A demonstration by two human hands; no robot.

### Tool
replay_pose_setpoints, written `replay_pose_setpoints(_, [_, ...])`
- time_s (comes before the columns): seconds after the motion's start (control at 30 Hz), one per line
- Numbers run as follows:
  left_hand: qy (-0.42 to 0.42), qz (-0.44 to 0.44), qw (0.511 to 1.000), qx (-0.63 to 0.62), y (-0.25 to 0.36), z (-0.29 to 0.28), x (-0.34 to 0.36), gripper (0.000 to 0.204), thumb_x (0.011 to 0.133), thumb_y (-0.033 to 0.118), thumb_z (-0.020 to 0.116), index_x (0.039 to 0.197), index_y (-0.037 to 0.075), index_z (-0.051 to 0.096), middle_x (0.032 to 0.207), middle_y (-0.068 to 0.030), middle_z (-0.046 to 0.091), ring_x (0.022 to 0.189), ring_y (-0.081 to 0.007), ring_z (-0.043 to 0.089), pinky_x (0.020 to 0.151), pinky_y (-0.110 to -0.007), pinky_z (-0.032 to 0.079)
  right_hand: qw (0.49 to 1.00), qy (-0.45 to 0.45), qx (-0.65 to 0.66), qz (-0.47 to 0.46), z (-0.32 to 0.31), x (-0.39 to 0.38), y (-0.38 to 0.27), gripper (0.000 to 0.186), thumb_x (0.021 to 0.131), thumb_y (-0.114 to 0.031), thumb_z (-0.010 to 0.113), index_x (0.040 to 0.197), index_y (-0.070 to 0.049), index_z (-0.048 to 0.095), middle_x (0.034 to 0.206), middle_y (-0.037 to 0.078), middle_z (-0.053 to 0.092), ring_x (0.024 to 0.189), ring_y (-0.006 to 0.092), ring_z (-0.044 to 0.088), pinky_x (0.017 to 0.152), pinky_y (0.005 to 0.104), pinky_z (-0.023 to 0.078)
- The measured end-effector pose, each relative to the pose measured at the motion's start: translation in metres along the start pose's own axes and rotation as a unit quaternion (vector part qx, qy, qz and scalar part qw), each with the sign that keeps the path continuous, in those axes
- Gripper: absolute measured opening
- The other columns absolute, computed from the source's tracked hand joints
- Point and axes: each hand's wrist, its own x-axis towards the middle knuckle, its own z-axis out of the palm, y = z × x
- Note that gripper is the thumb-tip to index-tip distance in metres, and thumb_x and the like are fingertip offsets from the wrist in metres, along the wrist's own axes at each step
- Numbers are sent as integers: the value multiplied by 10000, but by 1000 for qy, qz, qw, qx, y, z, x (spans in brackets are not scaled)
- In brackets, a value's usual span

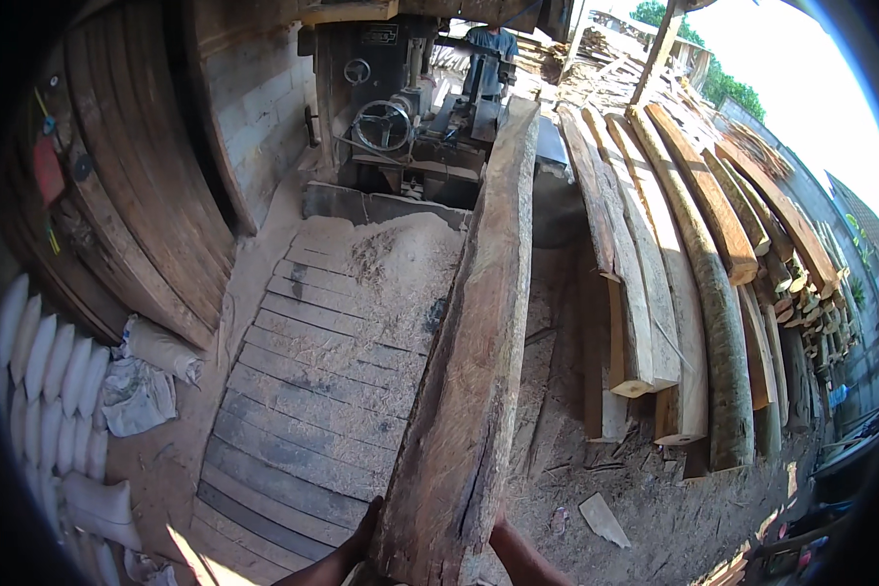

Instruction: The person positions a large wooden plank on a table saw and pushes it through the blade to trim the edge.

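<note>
A long, heavy timber beam (pixel 474 332) with rough bark edges runs from close to me up to the sawmill machine (pixel 400 88). At its near end, my left hand (pixel 366 524) grips the left side. Against the right side is my right hand (pixel 503 535), gripping the same end. The fingers of both hands are mostly hidden by the wood. A dark crack runs along the near part of the beam. Its far end reaches beside the machine's table, where a person in a blue shirt (pixel 493 41) stands behind.
Sawdust (pixel 410 249) is heaped on the slatted wooden floor (pixel 308 391) to the left. Several timbers and a round log (pixel 698 264) lie stacked at the right. White sacks (pixel 54 361) and tall planks (pixel 137 146) line the left side. A wood offcut (pixel 605 520) lies on the ground.
</note>
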Motion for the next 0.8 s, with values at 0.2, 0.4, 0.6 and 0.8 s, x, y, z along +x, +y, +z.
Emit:
replay_pose_setpoints(0.2, [10, 23, 1000, -15, -62, -54, -104, 897, 899, 749, 301, 1478, 64, 331, 1389, -164, 483, 1242, -278, 484, 1047, -420, 394, 997, 2, 46, 55, 37, -89, 104, 890, 877, -757, 324, 1477, -99, 326, 1438, 154, 431, 1264, 368, 454, 1087, 502, 345])
replay_pose_setpoints(0.4, [77, -15, 996, 51, -162, -39, -180, 915, 895, 763, 280, 1476, 59, 335, 1358, -165, 506, 1232, -263, 491, 1034, -386, 396, 998, -1, 51, 38, -5, -165, 155, 846, 893, -724, 334, 1461, -97, 359, 1422, 146, 454, 1256, 359, 465, 1087, 498, 347])
replay_pose_setpoints(0.6, [142, -21, 985, 100, -214, -41, -173, 935, 898, 767, 246, 1424, 10, 398, 1278, -164, 558, 1152, -248, 552, 1001, -352, 412, 999, 30, 31, 8, -31, -187, 155, 832, 897, -713, 339, 1455, -97, 369, 1415, 143, 462, 1254, 356, 468, 1087, 497, 348])
replay_pose_setpoints(0.8, [103, -5, 992, 72, -184, -40, -161, 873, 935, 715, 214, 1392, 9, 445, 1220, -164, 589, 1098, -245, 587, 967, -370, 447, 999, 26, 21, 5, -28, -167, 137, 817, 901, -702, 343, 1450, -97, 379, 1409, 140, 470, 1253, 352, 470, 1087, 495, 349])
